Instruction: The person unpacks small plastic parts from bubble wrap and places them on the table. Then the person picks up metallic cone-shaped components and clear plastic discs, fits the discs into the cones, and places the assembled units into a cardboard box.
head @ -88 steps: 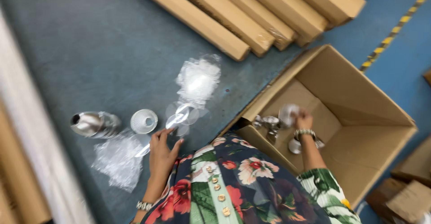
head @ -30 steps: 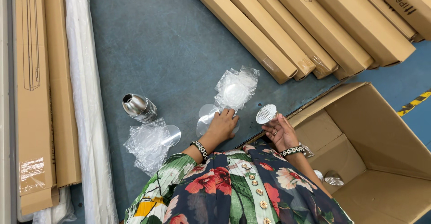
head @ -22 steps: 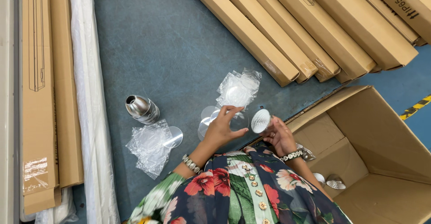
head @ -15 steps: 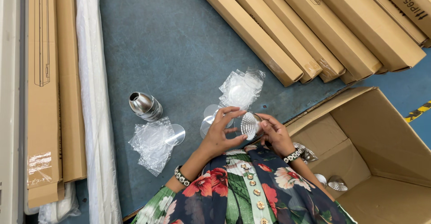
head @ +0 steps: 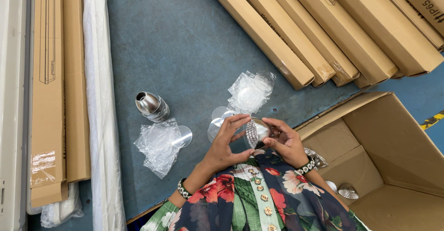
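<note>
Bare counter lies open ahead; nearer, a metal cone, plastic bags and clear discs crowd the way, long cartons wall the right

From my seat the head view is bright and evenly lit, with the light seeming to come from overhead. Shadows are soft and short: a faint one lies under my hands and along the near edges of the long cardboard boxes. I see glare on the small metal cone and white glints on the clear plastic bags. The picture is sharp across the grey floor. Straight edges near the left border bow slightly.
</note>
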